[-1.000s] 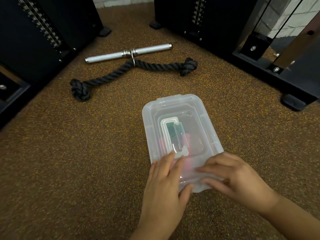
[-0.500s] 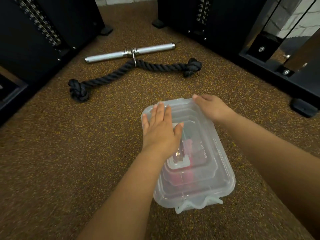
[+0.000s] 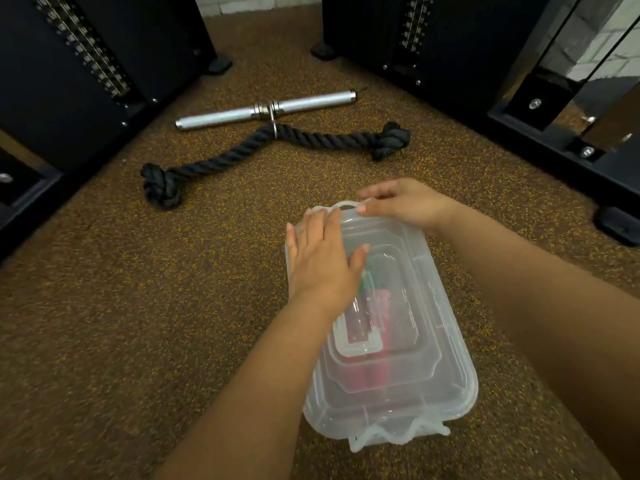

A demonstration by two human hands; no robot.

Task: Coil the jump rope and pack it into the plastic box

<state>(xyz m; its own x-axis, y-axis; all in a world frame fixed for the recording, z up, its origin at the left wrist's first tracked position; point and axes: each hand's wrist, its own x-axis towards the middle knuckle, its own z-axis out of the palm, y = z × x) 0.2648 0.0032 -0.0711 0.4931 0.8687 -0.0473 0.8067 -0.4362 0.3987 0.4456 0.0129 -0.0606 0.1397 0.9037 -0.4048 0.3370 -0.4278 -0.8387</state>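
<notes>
A clear plastic box (image 3: 446, 372) lies on the speckled brown floor with its lid on. Through the lid I make out the jump rope (image 3: 375, 367) as blurred pink handles with some green above them. My left hand (image 3: 320, 259) rests flat on the far left part of the lid, fingers together. My right hand (image 3: 403, 202) is at the far end of the box, its fingertips pinching the raised clear latch (image 3: 346, 205) there. A second latch (image 3: 398, 436) at the near end hangs open.
A thick black knotted rope (image 3: 263, 147) and a silver bar handle (image 3: 265, 110) lie on the floor beyond the box. Black weight-machine frames stand at left (image 3: 79, 74) and right (image 3: 485, 53), with a machine foot (image 3: 616, 225) close to the right.
Both hands moved from the near end of the box to its far end. My right hand's fingers have since closed on the far latch, which now stands up. The left hand stays flat on the lid.
</notes>
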